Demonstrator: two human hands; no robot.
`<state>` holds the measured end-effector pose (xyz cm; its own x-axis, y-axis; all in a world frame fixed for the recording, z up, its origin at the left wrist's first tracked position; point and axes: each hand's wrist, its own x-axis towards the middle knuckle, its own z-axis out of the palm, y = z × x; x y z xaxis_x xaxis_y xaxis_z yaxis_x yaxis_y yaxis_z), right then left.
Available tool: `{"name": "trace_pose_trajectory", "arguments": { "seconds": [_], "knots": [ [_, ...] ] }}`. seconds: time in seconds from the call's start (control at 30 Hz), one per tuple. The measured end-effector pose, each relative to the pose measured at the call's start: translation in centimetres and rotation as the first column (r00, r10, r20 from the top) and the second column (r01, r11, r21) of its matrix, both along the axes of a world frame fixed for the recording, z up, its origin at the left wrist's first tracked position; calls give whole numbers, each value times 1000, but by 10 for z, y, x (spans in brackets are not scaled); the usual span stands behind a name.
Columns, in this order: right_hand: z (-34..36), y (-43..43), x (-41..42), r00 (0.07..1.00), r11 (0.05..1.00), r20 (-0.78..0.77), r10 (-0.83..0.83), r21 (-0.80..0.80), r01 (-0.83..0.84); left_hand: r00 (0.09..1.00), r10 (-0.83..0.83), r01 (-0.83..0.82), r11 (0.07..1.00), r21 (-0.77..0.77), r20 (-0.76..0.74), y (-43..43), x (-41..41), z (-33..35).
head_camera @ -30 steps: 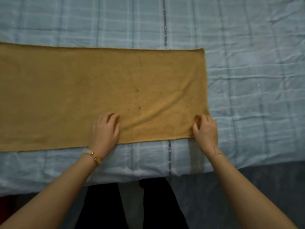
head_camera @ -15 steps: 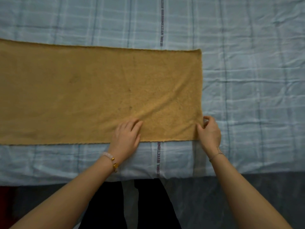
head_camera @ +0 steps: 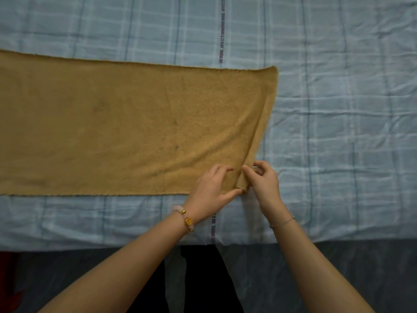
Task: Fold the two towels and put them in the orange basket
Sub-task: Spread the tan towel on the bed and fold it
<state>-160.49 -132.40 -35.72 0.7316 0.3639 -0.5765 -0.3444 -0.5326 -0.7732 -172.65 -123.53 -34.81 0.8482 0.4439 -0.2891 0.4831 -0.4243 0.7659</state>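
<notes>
Pale blue checked bedding covers the bed [head_camera: 338, 109], whose near edge is seen just above the person's dark legs. A mustard towel [head_camera: 135, 132] is spread flat across it, parallel to that near edge and cut off by the left side of the view. Its right end is drawn into a ridge that runs down to the towel's near right corner. That corner is pinched between thumb and forefinger of the right hand [head_camera: 262, 184]. Just beside it, the near hem is gripped by the left hand [head_camera: 212, 188], with the fingers laid on top and the thumb at the hem. The second towel and the orange basket are not in view.

A first fold appears to be starting. With both grips crowded at one corner, the far right corner is left uncontrolled. If the corner is lifted like this, that end could be dragged askew and the edges misaligned. The bunched ridge could also be pressed into the fold as a crease.
</notes>
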Motion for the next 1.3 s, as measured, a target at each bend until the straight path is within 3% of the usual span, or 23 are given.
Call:
{"name": "trace_pose_trajectory", "arguments": {
  "seconds": [0.17, 0.4, 0.6, 0.93, 1.3],
  "knots": [
    [8, 23, -12, 987, 995, -160, 11, 97, 5, 981, 195, -187, 967, -174, 26, -2, 5, 5],
    [6, 38, -8, 984, 995, -150, 91, 65, -82, 961, 272, -268, 961, -69, 47, 7, 5, 3],
    [3, 67, 52, 975, 994, -193, -110, 5, 113, 983, 168, -165, 985, -43, 75, -1, 8, 10],
    [-8, 129, 134, 946, 980, -253, -201, -45, 196, 964, 265, -260, 959, -110, 35, 12, 8, 12],
    [6, 162, 163, 969, 974, -108, -224, 3, 225, 938, 347, -342, 927, -157, 9, 21, -14, 14]
  ]
}}
